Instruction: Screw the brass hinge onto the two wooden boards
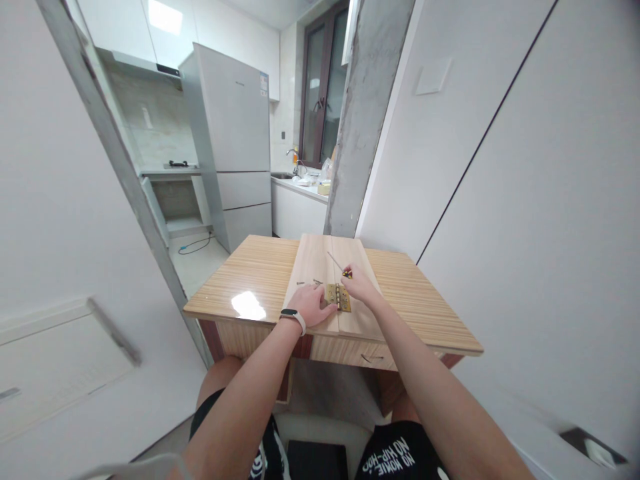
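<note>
My right hand [358,283] is closed around the yellow-and-black handle of a screwdriver [336,261], whose thin shaft points up and away to the left, clear of the hinge. A brass-coloured hinge [343,300] lies unfolded across the seam between two pale wooden boards [357,255]. My left hand [313,303] rests on the left board with fingers spread, its thumb at the near end of the hinge and part of the left leaf under the hand. Several small screws [317,281] lie just beyond the left fingers.
The boards lie on a glossy wooden table [415,293] with a drawer [350,351] at its front. A white wall [525,200] stands close on the right. Behind the table are a grey pillar [357,120], a fridge [240,127] and a sink counter [300,207].
</note>
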Available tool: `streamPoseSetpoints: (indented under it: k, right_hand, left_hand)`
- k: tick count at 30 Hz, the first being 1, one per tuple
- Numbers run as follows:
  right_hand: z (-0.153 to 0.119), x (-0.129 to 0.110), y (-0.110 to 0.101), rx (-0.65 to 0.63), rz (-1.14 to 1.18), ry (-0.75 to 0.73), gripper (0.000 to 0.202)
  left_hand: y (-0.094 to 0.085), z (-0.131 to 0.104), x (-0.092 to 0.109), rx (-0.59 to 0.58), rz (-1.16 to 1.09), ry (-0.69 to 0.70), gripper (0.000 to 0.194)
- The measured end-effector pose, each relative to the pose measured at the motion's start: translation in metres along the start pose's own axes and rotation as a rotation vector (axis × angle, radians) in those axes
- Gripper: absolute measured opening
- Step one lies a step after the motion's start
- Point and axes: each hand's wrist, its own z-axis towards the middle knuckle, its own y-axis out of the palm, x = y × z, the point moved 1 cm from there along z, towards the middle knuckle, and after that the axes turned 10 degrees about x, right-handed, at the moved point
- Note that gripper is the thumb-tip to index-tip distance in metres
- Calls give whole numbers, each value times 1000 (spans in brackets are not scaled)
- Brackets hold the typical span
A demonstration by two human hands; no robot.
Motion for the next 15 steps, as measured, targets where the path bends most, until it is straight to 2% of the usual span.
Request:
streamPoseSetpoints:
  k: [5, 8, 11, 13, 15]
  right_hand:
    - [-12, 18, -33, 24, 116, -8, 36]
    - [-21, 19, -56, 161, 257, 23, 35]
    - [-27, 12, -73, 340, 398, 15, 42]
    - [-30, 5, -77, 420, 457, 8, 49]
    - [-32, -4, -73, 446, 528, -1, 51]
  left_hand:
    - [-3, 0, 2, -17, -14, -18, 45]
    - [-4, 0, 3, -18, -23, -9, 45]
    - [-4, 0, 3, -15, -27, 3, 45]
    - [-4, 0, 3, -12, -30, 6, 45]
    - [-3, 0, 3, -8, -31, 5, 46]
